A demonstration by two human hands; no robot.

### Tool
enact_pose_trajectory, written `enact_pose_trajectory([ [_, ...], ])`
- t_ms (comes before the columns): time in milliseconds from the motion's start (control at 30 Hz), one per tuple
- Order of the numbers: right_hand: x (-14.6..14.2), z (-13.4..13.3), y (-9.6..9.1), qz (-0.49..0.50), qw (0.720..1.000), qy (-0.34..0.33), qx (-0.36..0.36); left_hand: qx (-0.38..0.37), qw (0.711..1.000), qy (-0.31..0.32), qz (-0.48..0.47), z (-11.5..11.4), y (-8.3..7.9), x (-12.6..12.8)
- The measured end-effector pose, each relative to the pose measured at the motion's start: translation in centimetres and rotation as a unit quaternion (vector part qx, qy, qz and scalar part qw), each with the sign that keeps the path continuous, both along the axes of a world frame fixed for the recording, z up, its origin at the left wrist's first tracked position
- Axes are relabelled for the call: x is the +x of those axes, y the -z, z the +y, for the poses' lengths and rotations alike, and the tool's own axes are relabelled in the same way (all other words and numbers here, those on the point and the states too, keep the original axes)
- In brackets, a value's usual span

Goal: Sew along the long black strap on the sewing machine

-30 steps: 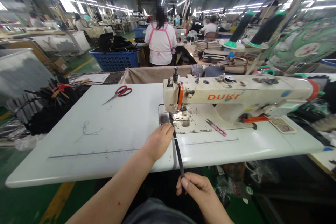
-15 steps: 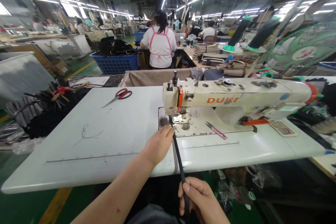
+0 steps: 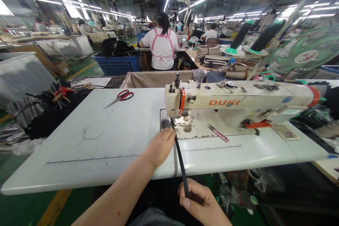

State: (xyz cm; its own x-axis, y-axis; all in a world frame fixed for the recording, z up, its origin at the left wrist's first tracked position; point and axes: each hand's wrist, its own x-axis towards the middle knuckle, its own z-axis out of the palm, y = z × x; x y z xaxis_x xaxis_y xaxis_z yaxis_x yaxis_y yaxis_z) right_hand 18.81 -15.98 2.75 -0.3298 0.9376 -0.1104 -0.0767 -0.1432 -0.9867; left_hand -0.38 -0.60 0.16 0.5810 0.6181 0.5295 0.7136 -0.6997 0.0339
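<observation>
A narrow black strap (image 3: 180, 160) runs from under the presser foot of the cream sewing machine (image 3: 238, 102) back over the white table's front edge (image 3: 111, 173). My left hand (image 3: 159, 146) lies on the table just in front of the needle, fingers curled and pressing against the strap's left side. My right hand (image 3: 200, 203) is below the table edge, pinched shut round the strap's near end.
Red-handled scissors (image 3: 120, 97) lie at the table's back left, a pink thread snip (image 3: 218, 133) on the machine bed, a loose thread (image 3: 87, 134) at left. Black pieces are piled at far left (image 3: 42, 113). A person in a pink apron (image 3: 162, 47) stands behind; a green fan (image 3: 307, 54) at right.
My right hand has shifted its grip on the strap's near end and sits a little lower in view. The left hand stays by the needle.
</observation>
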Motion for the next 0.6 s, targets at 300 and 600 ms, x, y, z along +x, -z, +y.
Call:
enact_pose_trajectory([
  [300, -0.5, 0.6, -0.9, -0.094, 0.995, 0.036, 0.002, -0.043, 0.999, 0.013, 0.014, 0.0, -0.2, -0.2],
  [600, -0.6, 0.0, -0.7, 0.001, 0.996, -0.012, -0.091, -0.043, 0.999, 0.007, -0.001, 0.0, 0.0, -0.3],
])
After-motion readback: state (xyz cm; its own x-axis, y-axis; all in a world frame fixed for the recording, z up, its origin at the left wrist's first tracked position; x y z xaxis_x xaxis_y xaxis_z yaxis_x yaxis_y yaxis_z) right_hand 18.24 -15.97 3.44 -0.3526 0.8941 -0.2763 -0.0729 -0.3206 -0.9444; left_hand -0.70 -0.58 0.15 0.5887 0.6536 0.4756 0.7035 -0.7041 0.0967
